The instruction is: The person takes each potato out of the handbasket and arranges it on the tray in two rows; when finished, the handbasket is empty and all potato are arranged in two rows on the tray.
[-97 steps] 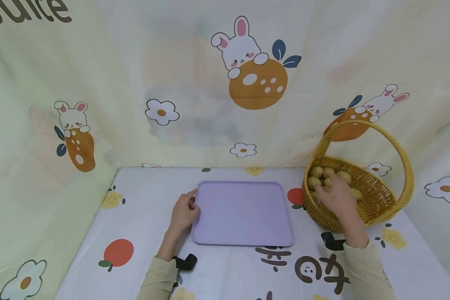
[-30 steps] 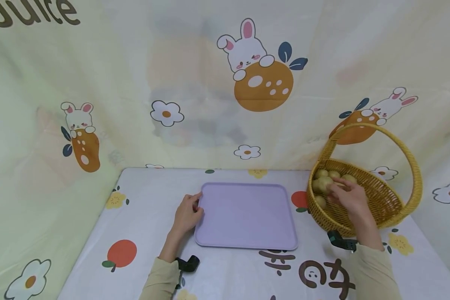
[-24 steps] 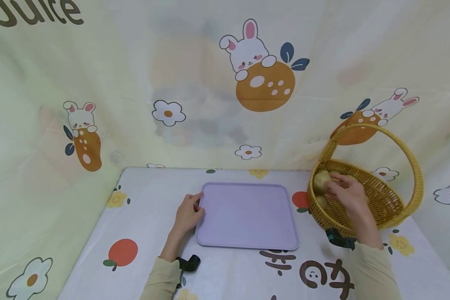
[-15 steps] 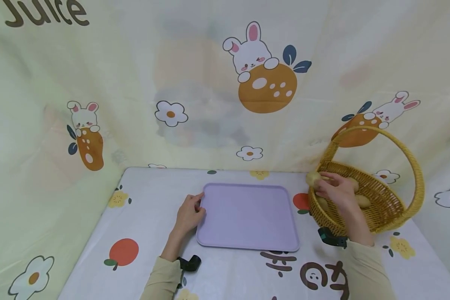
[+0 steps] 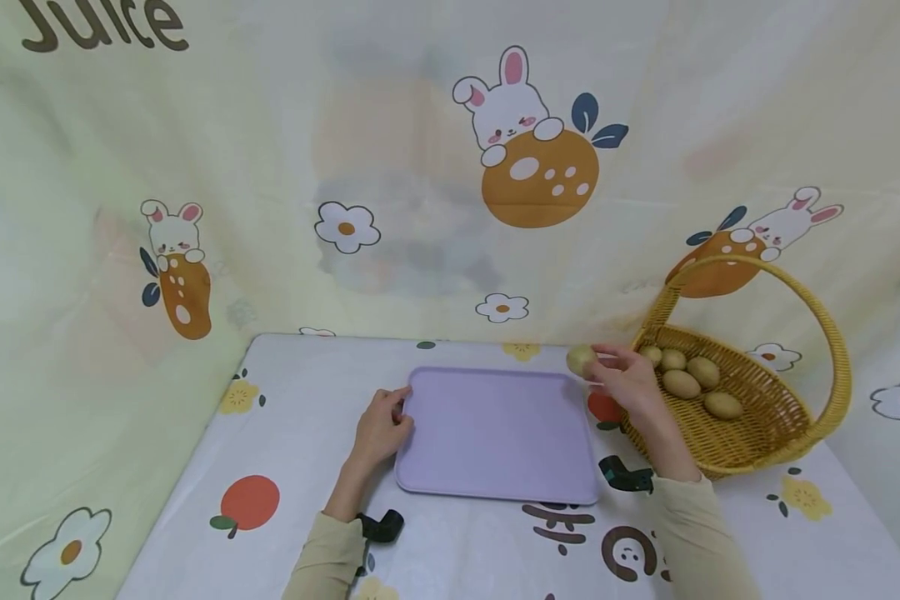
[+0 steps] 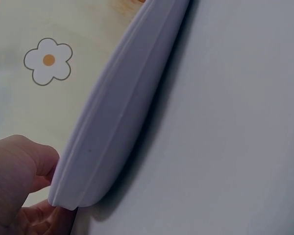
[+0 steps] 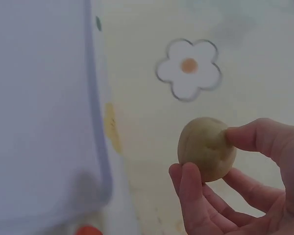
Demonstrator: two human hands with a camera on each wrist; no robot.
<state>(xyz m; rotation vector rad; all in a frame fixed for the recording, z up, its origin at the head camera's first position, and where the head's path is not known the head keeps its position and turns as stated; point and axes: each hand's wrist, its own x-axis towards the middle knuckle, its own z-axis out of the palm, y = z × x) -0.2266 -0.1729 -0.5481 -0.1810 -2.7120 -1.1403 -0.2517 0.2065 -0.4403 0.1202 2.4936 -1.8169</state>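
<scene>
Left grip (image 5: 379, 428) and right grip (image 5: 630, 385) apart, each in a pinch

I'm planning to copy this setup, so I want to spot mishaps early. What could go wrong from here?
The right hand holds the potato in its fingertips, so it might slip and drop. Being rounded, it could roll if set on the flat tray. In the head view that hand overlaps the basket's edge, so a careless swing might knock it.
</scene>
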